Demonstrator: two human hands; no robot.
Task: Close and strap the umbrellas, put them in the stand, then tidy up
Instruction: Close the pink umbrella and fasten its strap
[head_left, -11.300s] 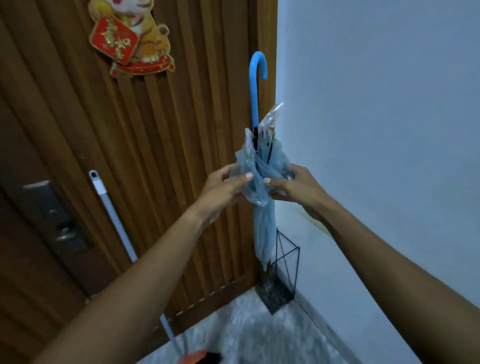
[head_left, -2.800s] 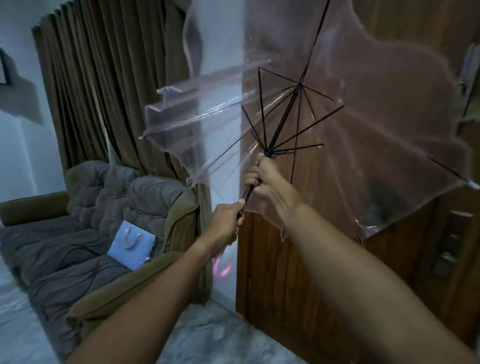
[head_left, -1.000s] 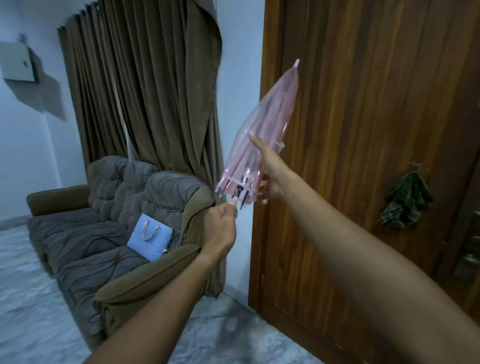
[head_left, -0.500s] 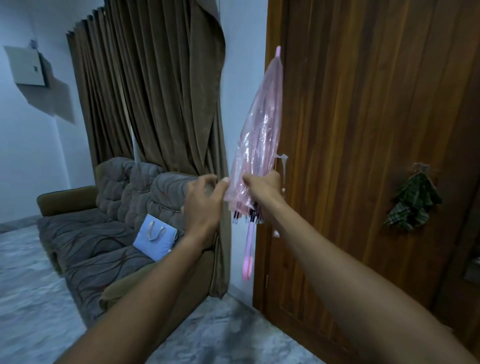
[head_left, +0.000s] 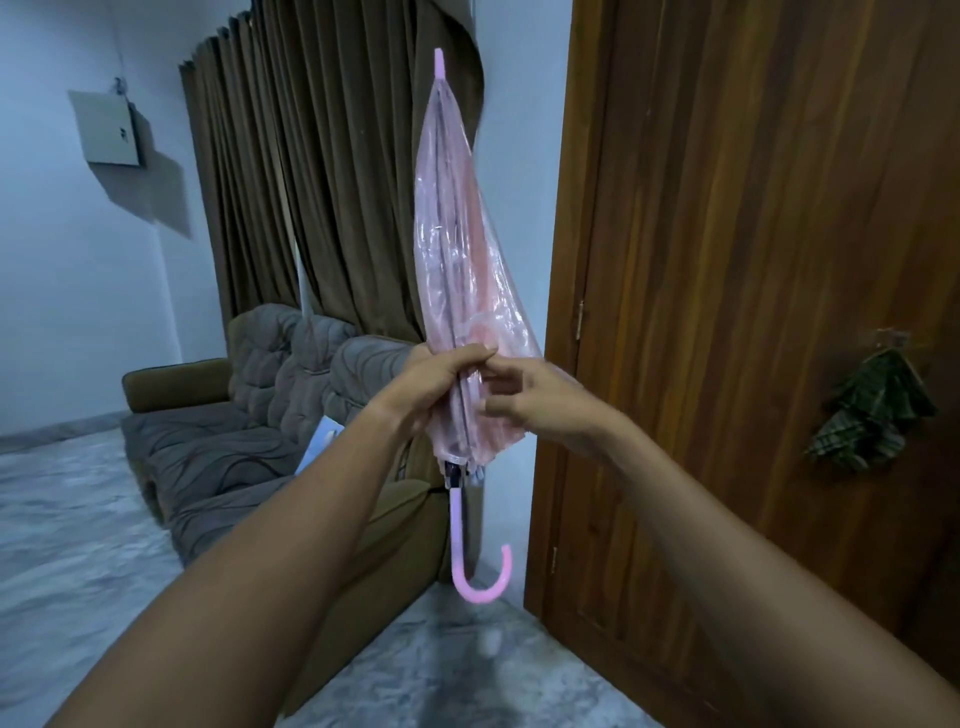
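Note:
A clear pink umbrella (head_left: 457, 260) is folded shut and held upright in front of me, tip up, its pink hooked handle (head_left: 480, 577) hanging at the bottom. My left hand (head_left: 436, 384) grips the lower part of the folded canopy from the left. My right hand (head_left: 540, 405) is at the canopy from the right, its fingers curled against the plastic next to my left fingertips. No strap is plainly visible. The umbrella stand is out of view.
A brown wooden door (head_left: 753, 312) stands to the right, with a checked green cloth (head_left: 867, 421) hanging on it. A grey-brown sofa (head_left: 249, 431) sits at the left below brown curtains (head_left: 322, 171). The floor (head_left: 62, 519) is pale marble.
The pink umbrella went from open to folded and now stands straighter, tip up. Both hands have moved up onto the lower canopy and closed in together.

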